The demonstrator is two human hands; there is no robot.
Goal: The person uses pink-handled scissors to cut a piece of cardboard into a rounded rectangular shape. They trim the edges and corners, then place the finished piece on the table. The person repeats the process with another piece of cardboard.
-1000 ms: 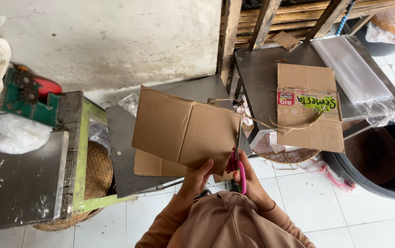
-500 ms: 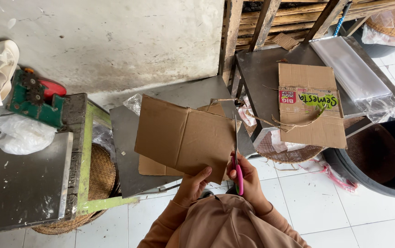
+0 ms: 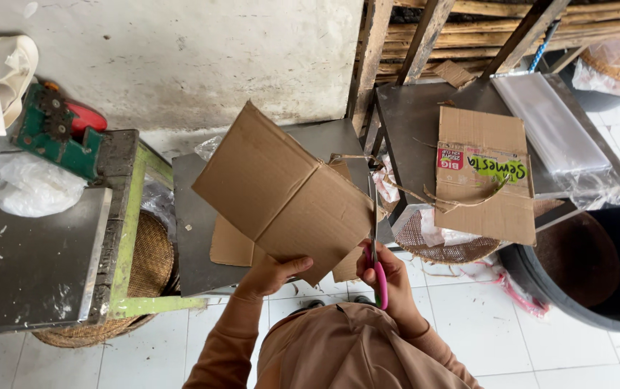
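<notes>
Two bare hands work at the bottom centre of the view. At about seven o'clock from the middle, the left hand (image 3: pixel 270 275) pinches the lower edge of one large brown cardboard sheet (image 3: pixel 285 194), thumb on top, fingers hidden beneath; the sheet is creased once down its middle and tilts up toward eleven o'clock. At five o'clock the right hand (image 3: pixel 389 277) is closed through the handles of one pair of pink-handled scissors (image 3: pixel 376 248), whose blades point to twelve o'clock along the sheet's right edge; how far the blades are parted cannot be told. A second, smaller piece of cardboard (image 3: pixel 231 245) lies under the held sheet on a grey metal table (image 3: pixel 195 238).

At two o'clock a third piece, a flattened box panel with coloured stickers (image 3: pixel 483 176), rests on another dark metal table (image 3: pixel 411 119), with several thin cardboard strips (image 3: pixel 461 200) curled across its near edge. One clear plastic sleeve (image 3: pixel 551 126) lies just beside it toward three o'clock. One black tub (image 3: pixel 613 281) stands at four o'clock. At nine o'clock sits one white plastic bag (image 3: pixel 32 187), with one green metal tool (image 3: pixel 54 133) at ten o'clock. Two woven baskets show: one under the left bench (image 3: pixel 144 252), one under the right table (image 3: pixel 454 248).
</notes>
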